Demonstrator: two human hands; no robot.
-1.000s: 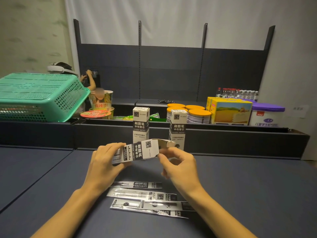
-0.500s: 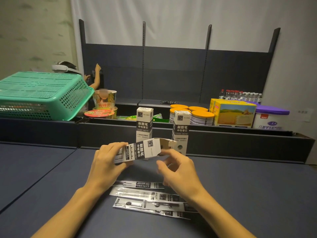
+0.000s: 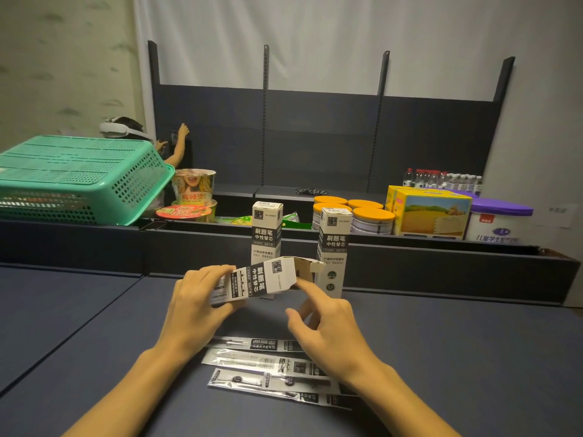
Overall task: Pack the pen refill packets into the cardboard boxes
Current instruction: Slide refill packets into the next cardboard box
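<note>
Refill packets [image 3: 277, 370]: lower centre, flat on the table [image 3: 473, 357], within reach for loading.
Left hand [image 3: 195, 305]: clamped around the box [image 3: 263, 279], holding it sideways, mouth rightward.
Right hand [image 3: 328, 326]: fingers loosely apart, forefinger touching the mouth.
Upright boxes [image 3: 266, 231]: centre, beyond.

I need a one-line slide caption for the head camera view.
Left hand holds an open box above refill packets; right hand touches it.
</note>
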